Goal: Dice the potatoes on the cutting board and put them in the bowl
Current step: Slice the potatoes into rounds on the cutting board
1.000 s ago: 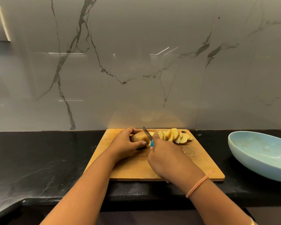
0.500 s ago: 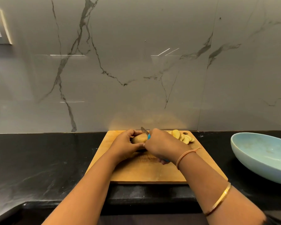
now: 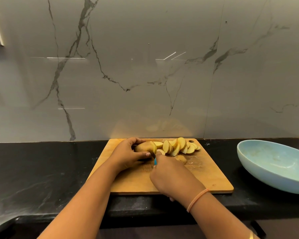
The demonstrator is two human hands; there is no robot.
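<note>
left hand (image 3: 128,156) gripping potato (image 3: 143,147), right hand (image 3: 171,176) holding knife (image 3: 155,161); slices (image 3: 178,147) beside

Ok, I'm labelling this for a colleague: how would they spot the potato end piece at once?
Find the wooden board on the black counter. Just beyond the right hand, on its right and nearer than the fan of slices, lies the end piece. Unlike the pale yellow slices, it lies alone, a small dome with brown skin up.

left hand (image 3: 128,156) grips brown unpeeled potato (image 3: 143,147) | right hand (image 3: 173,178) holds blue-handled knife (image 3: 155,160) at cut face | pale yellow slices (image 3: 178,147) on wooden cutting board (image 3: 205,176) | light-blue bowl (image 3: 273,163) on black desk (image 3: 41,169)
</note>
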